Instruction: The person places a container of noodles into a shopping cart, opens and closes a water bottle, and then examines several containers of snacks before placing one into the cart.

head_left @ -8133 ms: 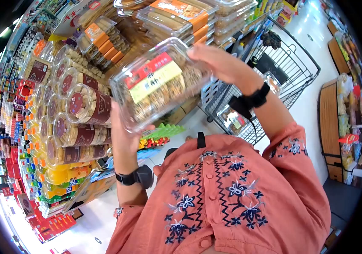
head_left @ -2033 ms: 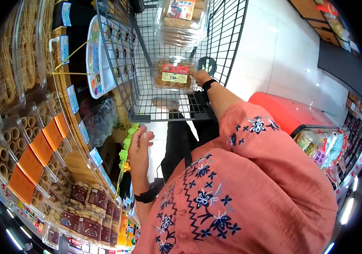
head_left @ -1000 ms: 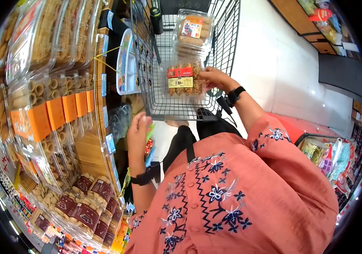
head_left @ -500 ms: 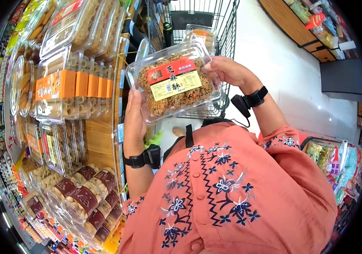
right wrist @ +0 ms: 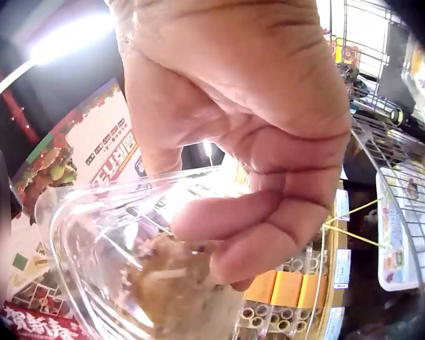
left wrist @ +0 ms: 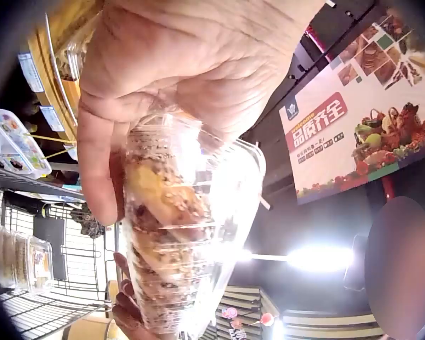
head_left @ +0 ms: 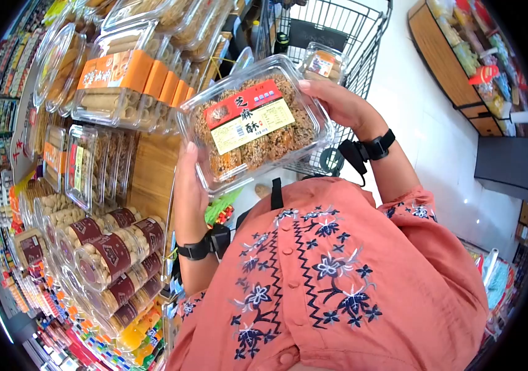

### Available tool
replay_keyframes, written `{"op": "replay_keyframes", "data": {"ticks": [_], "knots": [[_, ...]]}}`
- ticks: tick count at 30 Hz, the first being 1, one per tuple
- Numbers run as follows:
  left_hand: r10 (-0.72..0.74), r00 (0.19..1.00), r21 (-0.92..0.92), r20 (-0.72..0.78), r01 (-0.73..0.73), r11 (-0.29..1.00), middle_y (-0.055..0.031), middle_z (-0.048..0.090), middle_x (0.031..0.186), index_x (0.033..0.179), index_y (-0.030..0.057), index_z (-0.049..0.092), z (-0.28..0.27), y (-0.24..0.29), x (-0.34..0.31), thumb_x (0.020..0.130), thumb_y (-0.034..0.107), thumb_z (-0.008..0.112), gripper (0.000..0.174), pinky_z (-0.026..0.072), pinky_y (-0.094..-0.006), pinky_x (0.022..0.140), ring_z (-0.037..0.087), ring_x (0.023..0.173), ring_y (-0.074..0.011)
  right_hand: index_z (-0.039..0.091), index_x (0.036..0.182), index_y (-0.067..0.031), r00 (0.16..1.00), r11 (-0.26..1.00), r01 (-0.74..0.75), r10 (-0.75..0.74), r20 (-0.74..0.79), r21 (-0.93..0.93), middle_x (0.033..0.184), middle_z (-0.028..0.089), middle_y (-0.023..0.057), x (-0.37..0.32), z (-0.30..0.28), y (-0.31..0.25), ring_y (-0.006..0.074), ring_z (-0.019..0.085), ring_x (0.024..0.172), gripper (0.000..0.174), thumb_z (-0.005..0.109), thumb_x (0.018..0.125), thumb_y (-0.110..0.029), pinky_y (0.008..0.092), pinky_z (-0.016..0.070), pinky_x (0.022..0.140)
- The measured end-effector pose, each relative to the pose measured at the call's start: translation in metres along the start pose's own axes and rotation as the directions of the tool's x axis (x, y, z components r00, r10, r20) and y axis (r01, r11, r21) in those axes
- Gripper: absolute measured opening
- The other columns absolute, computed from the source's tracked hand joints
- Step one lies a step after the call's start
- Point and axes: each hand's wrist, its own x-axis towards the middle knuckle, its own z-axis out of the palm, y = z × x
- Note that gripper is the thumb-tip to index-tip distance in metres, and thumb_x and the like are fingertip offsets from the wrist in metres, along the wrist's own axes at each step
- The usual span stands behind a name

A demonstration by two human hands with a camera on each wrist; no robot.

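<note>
A clear plastic box of sesame pastries (head_left: 254, 133) is held up before the chest, tilted, its red and yellow label facing up. My left hand (head_left: 190, 185) grips its left end, thumb along the near edge; the left wrist view shows that end of the box (left wrist: 173, 234) between thumb and fingers. At the opposite end, my right hand (head_left: 344, 108) holds the upper right corner, thumb on top. In the right wrist view the fingers (right wrist: 255, 234) of that hand bend against the clear plastic. Seeded brown pieces show through the lid.
Beyond the box stands a wire shopping cart (head_left: 363, 52) with another clear pastry box (head_left: 324, 63) inside. At left, a wooden display carries orange-banded boxes of rolls (head_left: 112, 77) and stacked round tubs (head_left: 112, 253). A wooden shelf unit (head_left: 452, 62) stands across the aisle.
Two seconds ago the sesame pastry box was in the cart with my right hand at its side. It has been lifted out, and my left hand has joined in holding it. The view has turned.
</note>
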Motion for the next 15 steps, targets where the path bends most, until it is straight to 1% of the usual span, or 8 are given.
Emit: {"op": "replay_keyframes", "data": {"ticks": [3,4,5,6,8,11,13,15], "knots": [[0.011,1.000,-0.049,-0.016,-0.012,0.999,-0.0184,0.053,0.141,0.145,-0.0067,0.041,0.005,0.014,-0.028,0.104,0.034,0.046,0.058,0.0362,-0.0375,0.113,0.050,0.131,-0.0255,0.065,0.119,-0.0070,0.998,0.999,0.036,-0.035,0.057,-0.010,0.089,0.061,-0.0036,-0.012,0.019,-0.018,0.0028,0.048,0.068,0.044,0.059,0.099,-0.045,0.0187,0.0374,0.056],[-0.010,1.000,-0.089,-0.005,0.010,0.996,-0.0169,0.056,0.138,0.140,-0.0086,0.046,0.007,0.019,-0.037,0.103,0.034,0.047,0.056,0.0341,-0.0366,0.113,0.051,0.131,-0.0244,0.063,0.124,-0.0073,0.996,0.998,0.057,-0.058,0.069,0.017,0.093,0.062,-0.0030,-0.017,0.031,-0.024,0.0027,0.050,0.071,0.046,0.059,0.099,-0.046,0.0186,0.0392,0.058],[0.003,1.000,-0.097,-0.015,-0.004,0.995,-0.0162,0.057,0.138,0.140,-0.0078,0.047,0.005,0.022,-0.042,0.103,0.035,0.047,0.056,0.0343,-0.0367,0.113,0.051,0.130,-0.0243,0.060,0.130,-0.0076,0.993,0.996,0.078,-0.082,0.081,0.044,0.098,0.063,-0.0025,-0.018,0.039,-0.026,0.0026,0.051,0.074,0.049,0.058,0.100,-0.046,0.0186,0.0411,0.060],[0.016,0.999,-0.104,-0.028,-0.019,0.994,-0.0156,0.057,0.137,0.140,-0.0070,0.048,0.002,0.024,-0.047,0.103,0.036,0.048,0.056,0.0345,-0.0369,0.112,0.051,0.130,-0.0243,0.051,0.142,-0.0075,0.978,0.998,0.064,-0.061,0.199,-0.007,0.108,0.063,-0.0019,-0.015,0.036,-0.027,0.0025,0.054,0.082,0.058,0.056,0.101,-0.048,0.0184,0.0443,0.068],[0.062,0.997,-0.118,-0.042,-0.067,0.991,-0.0147,0.056,0.139,0.139,-0.0039,0.051,-0.008,0.026,-0.056,0.102,0.038,0.048,0.055,0.0358,-0.0374,0.111,0.052,0.129,-0.0240,0.050,0.143,-0.0071,0.963,0.997,0.082,-0.077,0.259,-0.012,0.108,0.064,-0.0018,-0.015,0.045,-0.030,0.0026,0.055,0.083,0.060,0.055,0.101,-0.049,0.0187,0.0447,0.069],[0.075,0.986,-0.114,-0.151,-0.092,0.989,-0.0155,0.055,0.140,0.138,-0.0027,0.052,-0.024,0.037,-0.069,0.101,0.040,0.051,0.056,0.0391,-0.0372,0.109,0.052,0.128,-0.0233,0.049,0.143,-0.0066,0.933,0.991,0.130,-0.118,0.340,-0.013,0.109,0.065,-0.0004,-0.014,0.067,-0.043,0.0034,0.058,0.087,0.063,0.053,0.100,-0.052,0.0199,0.0458,0.070],[0.121,0.949,-0.043,-0.290,-0.139,0.989,-0.0179,0.056,0.138,0.138,-0.0019,0.051,-0.033,0.047,-0.080,0.098,0.042,0.055,0.059,0.0455,-0.0378,0.106,0.055,0.125,-0.0235,0.049,0.143,-0.0061,0.903,0.986,0.164,-0.146,0.404,-0.009,0.110,0.065,0.0001,-0.008,0.080,-0.047,0.0036,0.059,0.089,0.064,0.053,0.100,-0.053,0.0209,0.0464,0.069],[0.158,0.951,-0.113,-0.266,-0.193,0.975,-0.0188,0.058,0.136,0.139,0.0006,0.051,-0.040,0.057,-0.088,0.097,0.044,0.055,0.060,0.0470,-0.0406,0.104,0.057,0.123,-0.0249,0.052,0.137,-0.0036,0.888,0.978,0.210,-0.186,0.421,-0.011,0.099,0.069,0.0036,-0.005,0.100,-0.055,0.0074,0.062,0.074,0.058,0.050,0.102,-0.050,0.0218,0.0467,0.061]]}}
